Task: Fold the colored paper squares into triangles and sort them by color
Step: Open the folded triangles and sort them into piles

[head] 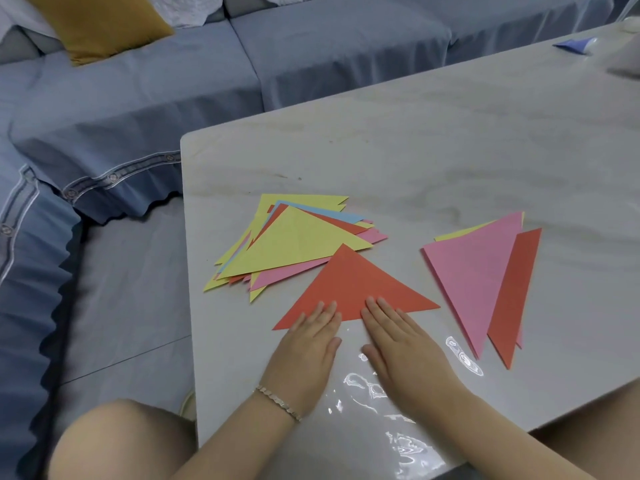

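Marble-look white tabletop carried a mixed heap of yellow, pink, blue and red paper triangles at left. At right, a pink paper triangle covered what seemed a yellow sheet, with a narrow red triangle on top. Between them lay a folded red paper triangle. The left hand and right hand, fingers straight, pressed flat on its near edge.

yellow sheet mostly under pink triangle | mixed pile: lower sheets show only edges | blue thing at far end blurred | tabletop cut off at right
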The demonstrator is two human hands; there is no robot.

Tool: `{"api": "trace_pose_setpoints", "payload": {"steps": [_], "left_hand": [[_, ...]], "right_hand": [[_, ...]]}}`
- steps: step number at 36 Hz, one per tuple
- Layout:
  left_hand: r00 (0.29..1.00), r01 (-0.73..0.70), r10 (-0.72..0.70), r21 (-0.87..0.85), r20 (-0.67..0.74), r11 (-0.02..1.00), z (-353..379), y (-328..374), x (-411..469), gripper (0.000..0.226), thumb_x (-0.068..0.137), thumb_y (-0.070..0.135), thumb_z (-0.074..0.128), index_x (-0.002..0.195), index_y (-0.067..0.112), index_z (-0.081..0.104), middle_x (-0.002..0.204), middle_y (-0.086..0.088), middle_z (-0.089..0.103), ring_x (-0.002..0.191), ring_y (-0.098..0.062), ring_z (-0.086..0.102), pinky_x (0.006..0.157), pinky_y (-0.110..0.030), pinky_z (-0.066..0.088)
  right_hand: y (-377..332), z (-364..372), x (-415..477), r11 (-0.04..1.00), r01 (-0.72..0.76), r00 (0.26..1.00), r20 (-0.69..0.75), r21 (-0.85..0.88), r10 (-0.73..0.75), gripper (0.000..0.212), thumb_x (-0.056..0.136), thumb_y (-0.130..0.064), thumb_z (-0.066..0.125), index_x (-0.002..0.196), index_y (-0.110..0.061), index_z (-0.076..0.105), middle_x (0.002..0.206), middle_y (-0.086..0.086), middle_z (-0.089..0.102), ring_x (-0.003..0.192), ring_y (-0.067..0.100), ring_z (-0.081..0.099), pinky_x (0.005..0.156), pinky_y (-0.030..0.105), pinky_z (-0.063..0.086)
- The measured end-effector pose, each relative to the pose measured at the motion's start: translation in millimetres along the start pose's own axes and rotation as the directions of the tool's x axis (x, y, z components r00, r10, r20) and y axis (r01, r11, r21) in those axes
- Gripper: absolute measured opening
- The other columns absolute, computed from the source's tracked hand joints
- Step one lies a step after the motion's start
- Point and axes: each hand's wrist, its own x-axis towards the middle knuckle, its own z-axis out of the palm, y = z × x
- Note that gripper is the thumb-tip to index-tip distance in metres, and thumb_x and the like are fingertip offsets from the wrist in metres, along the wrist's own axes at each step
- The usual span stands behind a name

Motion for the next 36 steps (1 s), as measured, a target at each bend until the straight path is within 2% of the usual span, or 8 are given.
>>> {"api": "trace_pose_setpoints", "payload": {"steps": [5, 10, 17, 20, 23, 28, 32, 36], "left_hand": [[0.997, 0.022, -0.023, -0.016, -0.076, 1.0, 3, -12, -11, 0.076, 0.08, 0.049, -0.01, 0.146, 0.022, 0.015, 0.141, 0.022, -0.006, 0.132, 0.007, -0.011, 0.105, -0.008, -0.014], [0.994, 0.1, -0.102, -0.067, -0.028, 0.993, -5, -21, -22, 0.06, 0.099, 0.038, 0.01, 0.126, 0.008, 0.055, 0.137, -0.001, 0.048, 0.132, -0.009, 0.029, 0.108, -0.011, 0.006], [0.965, 0.174, -0.181, -0.056, -0.188, 0.983, -3, -29, -31, 0.051, 0.095, 0.035, 0.029, 0.113, 0.004, 0.065, 0.126, -0.005, 0.059, 0.121, -0.01, 0.048, 0.104, -0.016, 0.025], [0.941, 0.246, -0.243, -0.016, -0.237, 0.969, -12, -22, -19, 0.033, 0.084, 0.032, 0.053, 0.088, 0.005, 0.072, 0.103, -0.006, 0.07, 0.094, -0.025, 0.067, 0.077, -0.031, 0.053], [0.913, 0.378, -0.374, -0.009, -0.164, 0.926, -31, -9, 2, 0.032, 0.087, 0.042, 0.057, 0.099, 0.013, 0.061, 0.106, 0.001, 0.057, 0.103, -0.021, 0.051, 0.084, -0.031, 0.043], [0.894, 0.448, -0.446, 0.061, -0.044, 0.892, -38, -3, 31, 0.06, 0.077, 0.054, 0.062, 0.123, 0.021, 0.042, 0.122, -0.001, 0.049, 0.116, -0.019, 0.045, 0.093, -0.03, 0.037], [0.838, 0.538, -0.542, 0.065, 0.065, 0.84, -43, -3, 41, 0.071, 0.071, 0.055, 0.069, 0.122, 0.016, 0.04, 0.123, -0.006, 0.05, 0.115, -0.023, 0.048, 0.091, -0.032, 0.041], [0.8, 0.587, -0.588, 0.043, 0.119, 0.808, -45, -5, 46, 0.076, 0.065, 0.053, 0.074, 0.12, 0.013, 0.039, 0.121, -0.006, 0.054, 0.115, -0.024, 0.05, 0.088, -0.033, 0.044]], "right_hand": [[11, -4, -3, 0.999, -0.031, 1.0, 0.0, -0.014, 0.031, 0.062, 0.1, -0.039, 0.01, 0.122, -0.01, 0.061, 0.13, 0.003, 0.057, 0.12, 0.017, 0.054, 0.109, 0.023, 0.011], [25, -9, -10, 0.996, -0.082, 0.996, -0.029, 0.023, 0.083, 0.063, 0.099, -0.04, 0.012, 0.122, -0.006, 0.061, 0.129, 0.007, 0.057, 0.119, 0.021, 0.055, 0.106, 0.026, 0.022], [39, -20, -23, 0.988, -0.138, 0.99, -0.017, 0.064, 0.139, 0.055, 0.096, -0.037, 0.024, 0.125, -0.004, 0.057, 0.133, 0.008, 0.053, 0.122, 0.022, 0.052, 0.107, 0.023, 0.018], [37, -33, -22, 0.986, -0.101, 0.994, -0.038, 0.131, 0.106, 0.04, 0.097, -0.027, 0.032, 0.127, -0.014, 0.055, 0.14, -0.007, 0.044, 0.134, 0.012, 0.037, 0.107, 0.013, 0.012], [41, -46, -15, 0.939, -0.158, 0.983, -0.045, 0.304, 0.18, 0.019, 0.092, -0.023, 0.043, 0.095, -0.022, 0.061, 0.107, -0.009, 0.061, 0.108, 0.016, 0.053, 0.087, 0.027, 0.042], [73, -60, 11, 0.835, -0.38, 0.852, -0.2, 0.398, 0.484, 0.033, 0.088, -0.021, 0.059, 0.119, -0.012, 0.059, 0.113, 0.012, 0.057, 0.105, 0.03, 0.054, 0.089, 0.037, 0.041], [92, -67, 31, 0.691, -0.642, 0.736, 0.013, 0.332, 0.677, 0.066, 0.084, -0.044, 0.059, 0.135, -0.009, 0.037, 0.12, 0.027, 0.048, 0.118, 0.038, 0.041, 0.094, 0.041, 0.035], [97, -58, 42, 0.634, -0.743, 0.666, 0.144, 0.216, 0.732, 0.068, 0.074, -0.051, 0.067, 0.115, -0.005, 0.038, 0.116, 0.026, 0.052, 0.112, 0.039, 0.045, 0.086, 0.04, 0.038]]}}
